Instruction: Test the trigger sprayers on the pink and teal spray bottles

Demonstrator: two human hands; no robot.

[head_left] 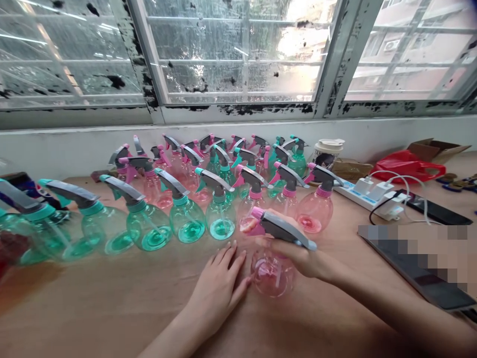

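Observation:
My right hand (298,251) is closed around the neck of a pink spray bottle (272,281), just under its grey and pink trigger head (281,226). That bottle is clear pink plastic, with a dip tube showing inside. My left hand (219,278) lies flat on the wooden table (122,308), fingers stretched out, its thumb close to the bottle's left side; whether it touches cannot be made out. Beyond both hands stands a front row of spray bottles: several green ones (188,221) to the left and pink ones (316,209) to the right.
More pink and green spray bottles (179,164) crowd behind, toward the windowsill. On the right are a paper cup (327,153), a white power strip (372,199) with chargers, a phone (436,208), a dark tablet-like slab (410,268), a red plastic bag (406,166) and a cardboard box (436,149).

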